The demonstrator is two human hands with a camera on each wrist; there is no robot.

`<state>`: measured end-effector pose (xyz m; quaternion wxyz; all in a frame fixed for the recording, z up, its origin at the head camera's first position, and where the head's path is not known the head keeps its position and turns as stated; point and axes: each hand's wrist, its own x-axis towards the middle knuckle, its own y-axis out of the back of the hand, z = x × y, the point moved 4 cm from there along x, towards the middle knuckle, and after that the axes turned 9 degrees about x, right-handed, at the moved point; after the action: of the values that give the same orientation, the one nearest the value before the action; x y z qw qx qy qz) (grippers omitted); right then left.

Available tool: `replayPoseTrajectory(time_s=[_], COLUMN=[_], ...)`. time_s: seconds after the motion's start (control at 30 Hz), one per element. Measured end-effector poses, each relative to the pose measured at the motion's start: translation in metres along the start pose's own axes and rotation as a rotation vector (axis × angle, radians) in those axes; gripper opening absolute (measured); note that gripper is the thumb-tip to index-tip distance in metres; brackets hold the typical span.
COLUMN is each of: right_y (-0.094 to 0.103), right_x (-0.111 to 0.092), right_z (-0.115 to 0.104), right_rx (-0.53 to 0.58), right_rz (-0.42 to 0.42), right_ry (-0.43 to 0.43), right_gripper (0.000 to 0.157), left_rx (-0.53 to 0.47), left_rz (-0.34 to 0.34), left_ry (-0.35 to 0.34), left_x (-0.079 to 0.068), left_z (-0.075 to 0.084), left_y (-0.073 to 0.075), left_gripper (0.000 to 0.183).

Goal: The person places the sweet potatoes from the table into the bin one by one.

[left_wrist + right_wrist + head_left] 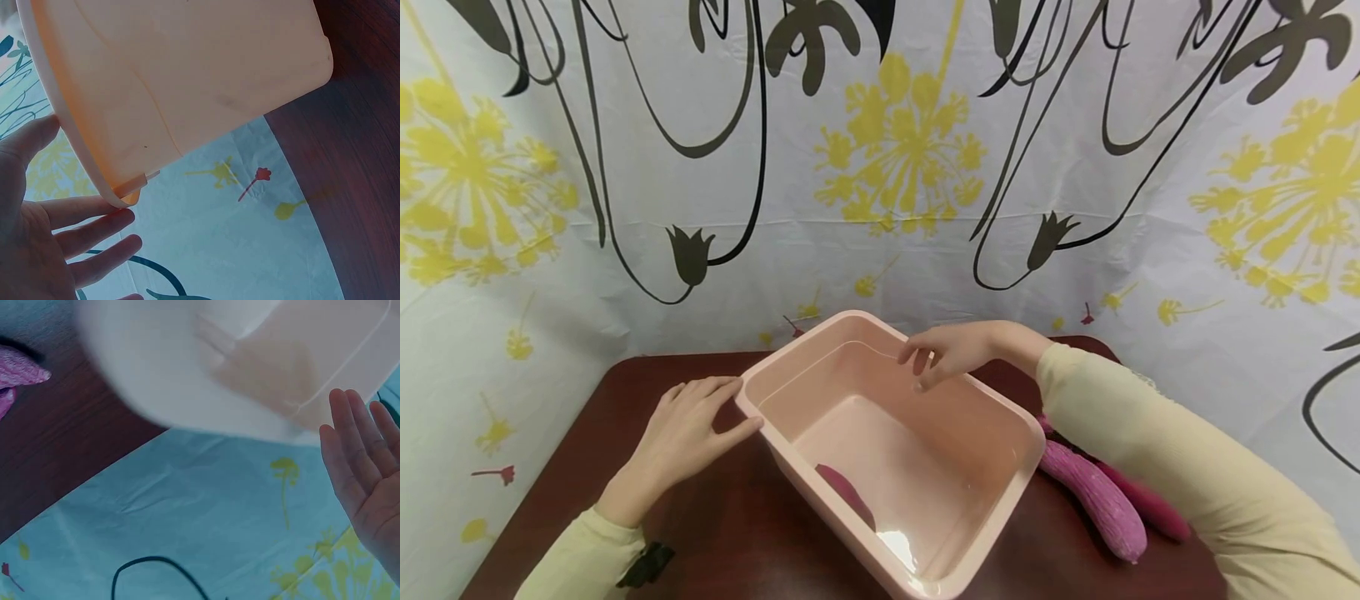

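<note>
Basin (880, 442), pink: one. Hands, bare: two, being one left hand (688, 429) and one right hand (958, 350). Long vegetables on the desk (790, 533): two discernible, one pink vegetable (1097, 500), one magenta vegetable (1159, 510). Magenta piece (847, 493) within basin, partly hidden: one. Desk: one. Sleeves (1172, 458), cream: two. Printed sheeting (655, 321), large yellow flower heads (910, 150): three in head view.

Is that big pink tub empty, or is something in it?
Not empty. In the head view, a dark pink thing shows inside the tub, partly hidden; I cannot tell what it is.
</note>
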<state>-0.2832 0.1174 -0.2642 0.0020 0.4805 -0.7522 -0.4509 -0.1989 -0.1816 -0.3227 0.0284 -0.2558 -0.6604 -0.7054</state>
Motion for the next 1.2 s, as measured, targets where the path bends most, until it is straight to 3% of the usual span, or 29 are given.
replayPoseTrajectory(time_s=[0.47, 0.7, 1.03, 1.2], right_y=[0.013, 0.02, 0.024, 0.021], right_x=[-0.037, -0.057, -0.081, -0.089], right_z=[0.015, 0.024, 0.047, 0.06], right_rx=[0.106, 0.041, 0.067, 0.143], right_rz=[0.112, 0.203, 0.276, 0.288], right_ry=[0.046, 0.052, 0.054, 0.051], right_gripper=[0.049, 0.046, 0.042, 0.044], left_rx=[0.0, -0.002, -0.003, -0.005], left_rz=[-0.014, -0.016, -0.027, -0.026], left_ry=[0.016, 0.016, 0.02, 0.022], left_x=[0.0, 0.0, 0.0, 0.0], left_z=[0.0, -0.002, -0.001, -0.001], left_y=[-0.001, -0.001, -0.002, -0.001], left_gripper=[0.061, 0.06, 0.061, 0.061])
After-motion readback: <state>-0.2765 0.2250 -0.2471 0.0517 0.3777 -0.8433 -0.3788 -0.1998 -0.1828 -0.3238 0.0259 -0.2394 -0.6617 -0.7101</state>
